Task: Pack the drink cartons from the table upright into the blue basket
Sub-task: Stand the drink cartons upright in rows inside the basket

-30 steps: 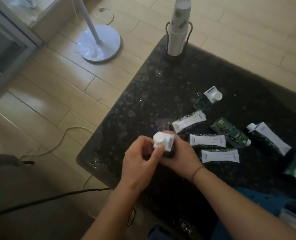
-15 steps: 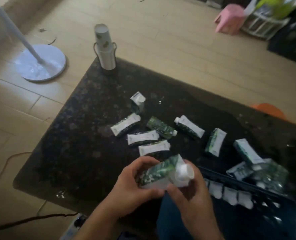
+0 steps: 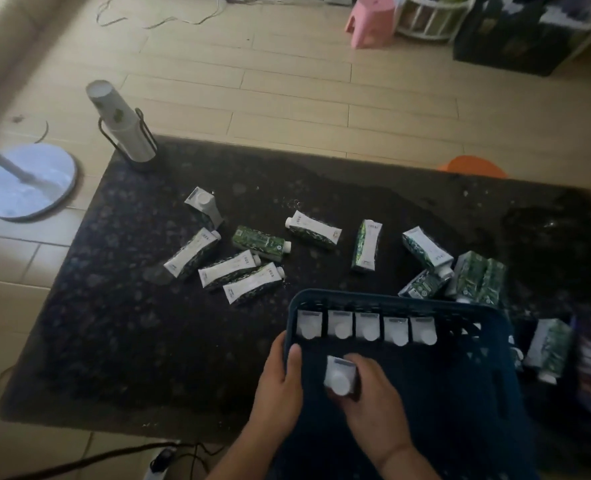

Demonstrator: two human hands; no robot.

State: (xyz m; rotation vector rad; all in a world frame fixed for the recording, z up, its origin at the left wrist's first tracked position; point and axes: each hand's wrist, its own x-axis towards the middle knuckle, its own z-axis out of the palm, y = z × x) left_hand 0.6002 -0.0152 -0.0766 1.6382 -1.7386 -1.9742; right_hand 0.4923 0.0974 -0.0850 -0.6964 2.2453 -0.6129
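Observation:
The blue basket (image 3: pixel 488 327) sits at the near right of the dark table (image 3: pixel 120 341). Along its far wall stands a row of several upright cartons (image 3: pixel 368 325), white caps up. My right hand (image 3: pixel 373 407) is inside the basket, shut on one upright drink carton (image 3: pixel 339 375) in front of that row. My left hand (image 3: pixel 280 386) grips the basket's left rim. Several green-and-white cartons lie flat on the table: a group at the left (image 3: pixel 238 271), others in the middle (image 3: pixel 314 232) and near the basket's far right corner (image 3: pixel 474 278).
A cup holder with stacked paper cups (image 3: pixel 124 128) stands on the table's far left corner. On the floor to the left is a fan base (image 3: pixel 23 188). A pink stool (image 3: pixel 370 19) and an orange object (image 3: pixel 470 166) lie beyond the table. Cables (image 3: pixel 79 459) run along the floor by the near edge.
The carton held in both hands over the table has been turned upright and lowered into the basket by my right hand. My left hand let go and took the basket's rim. My view swung right.

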